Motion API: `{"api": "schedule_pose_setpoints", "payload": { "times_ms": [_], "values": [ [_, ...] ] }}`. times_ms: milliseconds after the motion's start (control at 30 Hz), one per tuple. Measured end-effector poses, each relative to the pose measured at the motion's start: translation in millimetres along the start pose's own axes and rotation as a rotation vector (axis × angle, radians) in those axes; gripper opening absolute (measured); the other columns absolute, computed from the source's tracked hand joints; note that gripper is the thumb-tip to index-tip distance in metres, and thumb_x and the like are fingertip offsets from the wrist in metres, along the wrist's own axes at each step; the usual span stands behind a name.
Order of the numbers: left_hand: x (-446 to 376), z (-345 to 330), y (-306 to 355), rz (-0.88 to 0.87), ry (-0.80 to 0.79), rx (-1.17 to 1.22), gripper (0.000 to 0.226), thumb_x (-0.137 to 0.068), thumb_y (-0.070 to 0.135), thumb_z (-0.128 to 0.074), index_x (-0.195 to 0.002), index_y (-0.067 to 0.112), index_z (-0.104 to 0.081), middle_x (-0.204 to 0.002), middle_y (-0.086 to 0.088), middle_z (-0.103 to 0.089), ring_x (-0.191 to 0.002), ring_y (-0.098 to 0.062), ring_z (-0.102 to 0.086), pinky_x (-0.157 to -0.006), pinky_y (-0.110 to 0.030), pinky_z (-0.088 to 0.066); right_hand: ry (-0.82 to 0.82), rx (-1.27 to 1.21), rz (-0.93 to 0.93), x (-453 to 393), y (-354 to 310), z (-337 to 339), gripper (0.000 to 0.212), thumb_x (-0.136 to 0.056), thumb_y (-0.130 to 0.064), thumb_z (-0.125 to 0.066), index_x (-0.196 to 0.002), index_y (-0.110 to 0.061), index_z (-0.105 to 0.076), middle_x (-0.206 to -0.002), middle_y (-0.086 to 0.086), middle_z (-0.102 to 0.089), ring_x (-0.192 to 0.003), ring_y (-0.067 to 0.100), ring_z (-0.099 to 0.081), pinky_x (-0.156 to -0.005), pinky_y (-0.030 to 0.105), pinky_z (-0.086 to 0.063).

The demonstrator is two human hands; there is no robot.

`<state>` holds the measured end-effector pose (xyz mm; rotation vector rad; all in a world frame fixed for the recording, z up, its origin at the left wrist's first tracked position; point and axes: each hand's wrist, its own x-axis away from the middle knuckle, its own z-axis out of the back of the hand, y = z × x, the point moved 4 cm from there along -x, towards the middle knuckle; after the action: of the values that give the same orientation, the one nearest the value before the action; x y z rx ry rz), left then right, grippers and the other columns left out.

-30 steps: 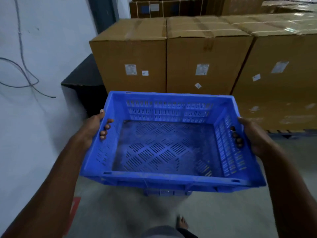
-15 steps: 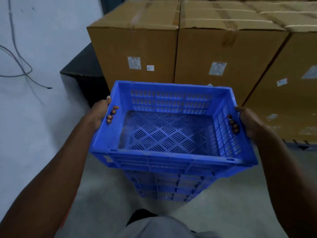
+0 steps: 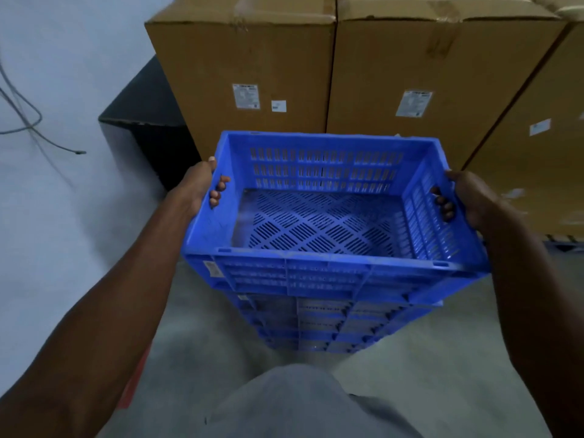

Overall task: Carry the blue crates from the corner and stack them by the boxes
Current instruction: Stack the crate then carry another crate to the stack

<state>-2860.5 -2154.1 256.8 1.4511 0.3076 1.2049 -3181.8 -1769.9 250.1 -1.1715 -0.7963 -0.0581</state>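
At the far left a pale wall point(image 3: 63, 74) carries loose grey cables point(image 3: 22, 121), and a low black block point(image 3: 145, 121) stands against it. Next comes the left hand point(image 3: 197, 188), curled round the handle slot in the left wall of an empty blue slotted plastic crate point(image 3: 319, 216), its fingers point(image 3: 218, 191) showing inside through the slot. The crate sits level over a stack of matching blue crates point(image 3: 316, 324) on the grey concrete floor point(image 3: 442, 374), just before the tall brown cardboard boxes point(image 3: 252, 74). Whether it already rests on the stack or hangs just above it cannot be told. The right hand point(image 3: 471, 197) grips the opposite handle the same way, fingertips poking through the slot.

By my judgement the job is well along: several crates are already stacked by the boxes, and this one needs only to be seated squarely and released. How many crates remain in the corner is out of view.
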Motion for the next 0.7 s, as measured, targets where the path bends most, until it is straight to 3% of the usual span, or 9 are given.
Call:
{"api": "schedule_pose_setpoints", "payload": {
  "times_ms": [133, 300, 467, 700],
  "values": [
    [-4, -2, 4, 0.007, -0.013, -0.012, 0.058, -0.106, 0.053, -0.028, -0.089, 0.007, -0.059, -0.067, 0.000, -0.041, -0.044, -0.011, -0.026, -0.036, -0.016, -0.025, 0.001, 0.021, -0.020, 2, -3, 8, 0.047, -0.102, -0.051, -0.030, -0.079, -0.014, -0.048, -0.062, 0.001, -0.037, -0.037, 0.011, -0.027, -0.034, 0.019, -0.024],
    [-6, -4, 11, -0.009, -0.044, -0.008, 0.056, -0.106, 0.054, -0.027, -0.093, 0.009, -0.058, -0.067, 0.001, -0.039, -0.038, -0.008, -0.026, -0.036, -0.016, -0.024, -0.025, -0.024, 0.002, 6, -12, 17, 0.046, -0.102, -0.050, -0.030, -0.079, -0.015, -0.048, -0.052, -0.002, -0.039, -0.035, 0.010, -0.028, -0.036, 0.013, -0.025],
    [-15, -8, -2, -0.013, -0.046, 0.020, 0.058, -0.106, 0.055, -0.027, -0.092, 0.009, -0.058, -0.067, 0.001, -0.040, -0.036, -0.008, -0.027, -0.036, -0.015, -0.025, -0.031, -0.026, 0.009, -2, -5, 16, 0.044, -0.101, -0.051, -0.032, -0.081, -0.016, -0.048, -0.064, 0.000, -0.037, -0.037, 0.010, -0.029, -0.037, 0.015, -0.025],
    [-15, -7, -8, -0.023, -0.037, 0.012, 0.060, -0.105, 0.058, -0.029, -0.091, 0.008, -0.059, -0.067, 0.000, -0.041, -0.038, -0.009, -0.027, -0.036, -0.015, -0.026, -0.036, -0.032, 0.029, -4, 0, 12, 0.044, -0.102, -0.052, -0.030, -0.081, -0.016, -0.046, -0.065, 0.000, -0.035, -0.040, 0.011, -0.027, -0.035, 0.016, -0.025]
  ]
}}
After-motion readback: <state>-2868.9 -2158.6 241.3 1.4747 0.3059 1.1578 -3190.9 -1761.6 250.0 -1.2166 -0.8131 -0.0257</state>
